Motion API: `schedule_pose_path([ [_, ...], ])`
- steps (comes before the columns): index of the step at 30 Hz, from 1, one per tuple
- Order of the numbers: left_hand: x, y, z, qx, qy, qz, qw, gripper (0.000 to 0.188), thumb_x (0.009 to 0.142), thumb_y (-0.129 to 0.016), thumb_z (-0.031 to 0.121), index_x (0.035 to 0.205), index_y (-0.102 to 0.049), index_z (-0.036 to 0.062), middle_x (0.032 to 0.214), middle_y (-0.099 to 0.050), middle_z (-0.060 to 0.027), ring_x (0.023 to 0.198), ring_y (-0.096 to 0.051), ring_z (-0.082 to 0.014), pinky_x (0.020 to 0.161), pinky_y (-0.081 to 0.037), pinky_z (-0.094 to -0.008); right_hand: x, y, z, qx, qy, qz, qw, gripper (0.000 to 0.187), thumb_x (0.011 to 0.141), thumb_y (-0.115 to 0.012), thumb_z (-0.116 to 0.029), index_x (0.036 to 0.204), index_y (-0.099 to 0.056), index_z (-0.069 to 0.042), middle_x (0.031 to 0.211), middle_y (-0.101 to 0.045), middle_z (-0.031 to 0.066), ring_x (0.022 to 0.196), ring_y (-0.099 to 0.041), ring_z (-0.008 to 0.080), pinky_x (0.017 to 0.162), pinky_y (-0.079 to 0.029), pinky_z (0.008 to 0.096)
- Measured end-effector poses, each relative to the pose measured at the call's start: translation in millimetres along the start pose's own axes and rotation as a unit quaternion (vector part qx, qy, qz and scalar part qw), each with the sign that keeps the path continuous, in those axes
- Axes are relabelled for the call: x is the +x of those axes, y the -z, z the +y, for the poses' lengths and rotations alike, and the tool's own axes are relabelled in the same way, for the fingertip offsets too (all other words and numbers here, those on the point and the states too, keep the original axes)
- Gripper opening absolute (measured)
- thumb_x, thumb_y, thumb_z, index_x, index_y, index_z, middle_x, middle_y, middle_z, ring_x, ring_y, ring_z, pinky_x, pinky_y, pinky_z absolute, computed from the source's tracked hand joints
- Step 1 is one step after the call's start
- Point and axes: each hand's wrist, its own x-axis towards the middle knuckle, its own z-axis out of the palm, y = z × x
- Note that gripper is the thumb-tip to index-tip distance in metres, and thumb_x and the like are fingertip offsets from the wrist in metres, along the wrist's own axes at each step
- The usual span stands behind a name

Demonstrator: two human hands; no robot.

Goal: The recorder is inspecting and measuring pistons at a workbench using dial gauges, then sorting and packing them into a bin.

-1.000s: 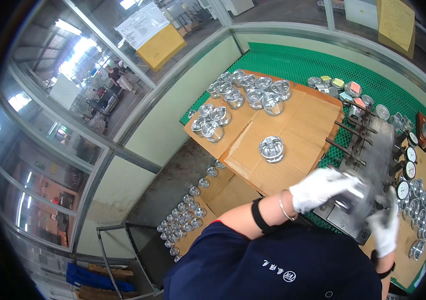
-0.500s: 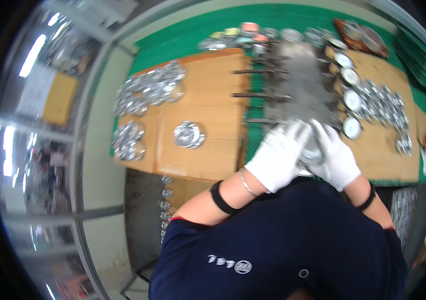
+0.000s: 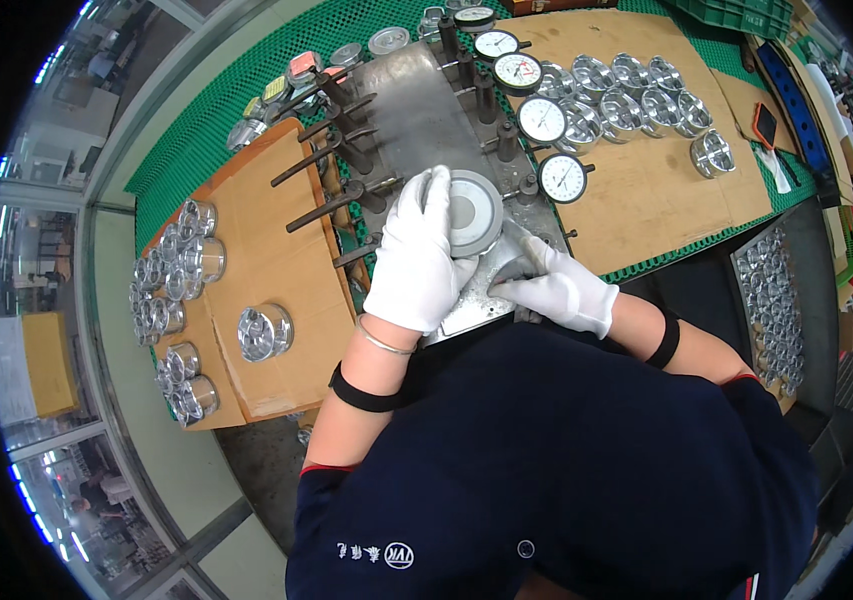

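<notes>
Round metal part (image 3: 473, 212): seated on the grey gauge fixture (image 3: 426, 120) at the bench's near edge. Your left hand (image 3: 414, 255) lies over it, gloved fingers together, curled on its rim. Your right hand (image 3: 558, 288) presses the fixture plate just beside it, fingers together. Dial gauges (image 3: 542, 120) stand along the fixture's right; loose parts (image 3: 636, 85) beyond.
</notes>
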Motion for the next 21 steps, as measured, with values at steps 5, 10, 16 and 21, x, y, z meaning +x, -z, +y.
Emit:
schedule_pose_path([
  [5,1.3,-5.4,-7.7,-0.043,-0.02,0.023,0.999,0.094,0.068,-0.08,0.007,0.15,-0.033,0.0029,0.138,-0.045,-0.0277,0.12,-0.054,-0.0454,0.102,-0.047,-0.0458,1.5,0.2,-1.1,0.025,-0.005,-0.001,1.0,0.088,0.09,-0.07,-0.015,0.159,-0.015,-0.008,0.103,-0.066,0.0089,0.068,-0.061,0.0121,0.057,-0.051,0.0258],
  [10,1.5,-4.5,-9.2,-0.041,-0.014,0.02,0.999,0.093,0.069,-0.079,0.008,0.15,-0.033,0.0012,0.14,-0.044,-0.0283,0.123,-0.051,-0.0461,0.105,-0.045,-0.0459,1.9,3.7,-10.0,-0.026,-0.015,-0.013,0.999,0.096,0.087,-0.07,-0.03,0.158,-0.014,0.001,0.102,-0.07,0.0194,0.092,-0.068,0.0237,0.085,-0.053,0.0318],
  [16,3.1,-4.5,-6.2,-0.055,0.003,0.013,0.998,0.092,0.069,-0.078,0.007,0.149,-0.033,-0.0005,0.141,-0.043,-0.0293,0.125,-0.049,-0.0468,0.107,-0.044,-0.0464,4.5,3.7,-6.5,-0.072,0.001,0.005,0.997,0.096,0.087,-0.069,-0.032,0.159,-0.013,-0.001,0.105,-0.069,0.0216,0.096,-0.068,0.0271,0.087,-0.052,0.0323],
  [21,3.9,-4.8,-3.3,-0.056,0.002,0.016,0.998,0.092,0.068,-0.079,0.007,0.149,-0.033,-0.0003,0.14,-0.044,-0.0293,0.125,-0.049,-0.0472,0.106,-0.044,-0.0463,1.5,3.6,-11.4,-0.061,-0.011,0.004,0.998,0.096,0.088,-0.069,-0.031,0.159,-0.012,-0.001,0.107,-0.069,0.0231,0.097,-0.068,0.0282,0.087,-0.052,0.0329],
])
